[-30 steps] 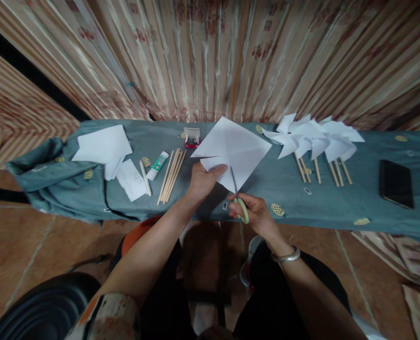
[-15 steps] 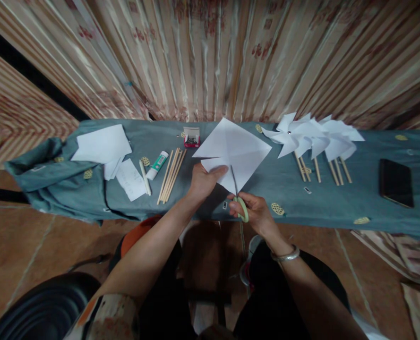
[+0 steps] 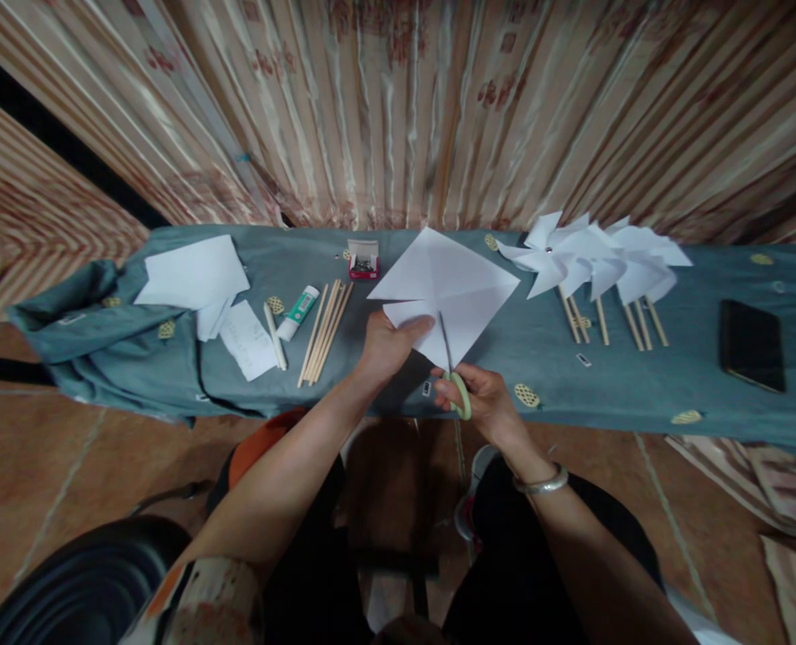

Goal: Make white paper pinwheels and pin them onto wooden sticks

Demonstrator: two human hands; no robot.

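Head view: spare sheets (image 3: 192, 273) lie at the worktop's (image 3: 639, 385) left end, with a glue stick (image 3: 298, 313) and wooden sticks (image 3: 327, 333) right of them. Near the middle, the left hand (image 3: 390, 343) pinches a white sheet (image 3: 468, 282), held cornerwise, with 1 slit running in from its left corner. Against 0.5 s ago, the sheet sits slightly further right and nearer the front edge; the scissors (image 3: 457, 383) remain at its near corner, so the cutting seems barely advanced. The right hand (image 3: 483, 399) grips their green handles. Paper pinwheels (image 3: 605, 255) lie towards the far edge, a phone (image 3: 751, 345) near the right end.
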